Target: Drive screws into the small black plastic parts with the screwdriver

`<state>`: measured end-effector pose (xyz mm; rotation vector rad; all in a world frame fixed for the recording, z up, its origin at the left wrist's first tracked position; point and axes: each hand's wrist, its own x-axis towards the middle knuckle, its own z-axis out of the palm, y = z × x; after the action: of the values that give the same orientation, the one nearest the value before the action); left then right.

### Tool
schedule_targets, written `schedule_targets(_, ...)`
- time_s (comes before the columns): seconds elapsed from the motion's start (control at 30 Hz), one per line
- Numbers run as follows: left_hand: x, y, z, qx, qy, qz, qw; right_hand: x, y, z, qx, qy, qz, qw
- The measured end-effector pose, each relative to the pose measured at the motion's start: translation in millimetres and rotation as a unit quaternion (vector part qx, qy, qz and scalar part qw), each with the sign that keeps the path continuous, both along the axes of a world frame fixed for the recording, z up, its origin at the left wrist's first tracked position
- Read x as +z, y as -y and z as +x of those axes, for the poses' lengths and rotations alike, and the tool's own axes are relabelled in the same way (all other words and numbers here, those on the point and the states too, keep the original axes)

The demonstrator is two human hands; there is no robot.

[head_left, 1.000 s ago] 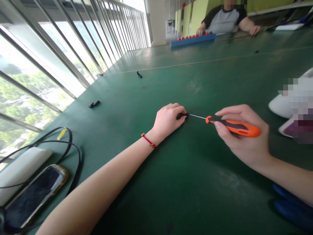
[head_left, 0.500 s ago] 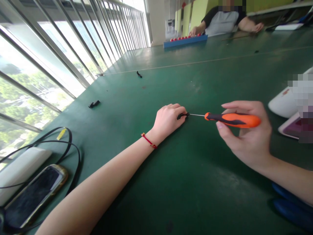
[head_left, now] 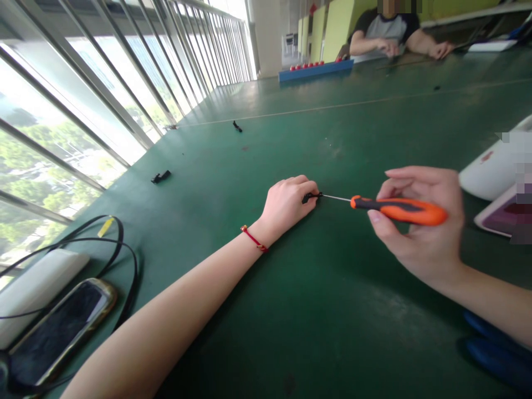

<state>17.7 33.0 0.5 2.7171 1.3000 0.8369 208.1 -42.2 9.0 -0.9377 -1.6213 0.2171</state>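
Note:
My left hand (head_left: pixel 288 202) rests on the green table, its fingers closed around a small black part (head_left: pixel 311 197) that shows only in part. To the right, my right hand (head_left: pixel 424 233) holds an orange and black screwdriver (head_left: pixel 409 211) by the handle, between thumb and fingers, with the index finger raised off it. The screwdriver lies nearly level, its thin metal shaft pointing left. Its tip meets the black part at my left fingertips; the exact contact is too small to make out.
Two small black pieces (head_left: pixel 160 177) (head_left: pixel 237 126) lie on the table (head_left: pixel 199 194). A phone (head_left: pixel 58 332), white box (head_left: pixel 41 293) and cable (head_left: pixel 135 271) sit at lower left. Railing (head_left: pixel 137 66) borders the left. Across are a blue rack (head_left: pixel 316 70) and a person (head_left: pixel 382 39). White objects (head_left: pixel 486 172) stand right.
My right hand and the screwdriver handle have shifted slightly, the handle tilting a little lower at its end. My left hand stays put. The person opposite has drawn a hand back from the blue rack.

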Motion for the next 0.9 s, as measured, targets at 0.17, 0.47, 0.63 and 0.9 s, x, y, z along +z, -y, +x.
schedule_targets(0.17,0.0,-0.1,-0.2,-0.009,0.008,-0.015,1.0,1.7,4.0,-0.4,-0.016,0.081,-0.05,0.995)
schedule_targets(0.47,-1.2,-0.9,0.4,0.014,0.009,-0.015,1.0,-0.9,1.5,1.5,-0.004,0.055,-0.051,0.997)
schedule_targets(0.63,-2.1,-0.6,2.2,0.055,0.006,-0.012,0.998,-2.2,3.7,1.2,-0.028,0.073,-0.076,0.994)
schedule_targets(0.9,-2.0,-1.2,1.2,-0.011,0.057,-0.068,0.996,1.0,-1.1,-2.9,-0.051,0.052,-0.055,0.996)
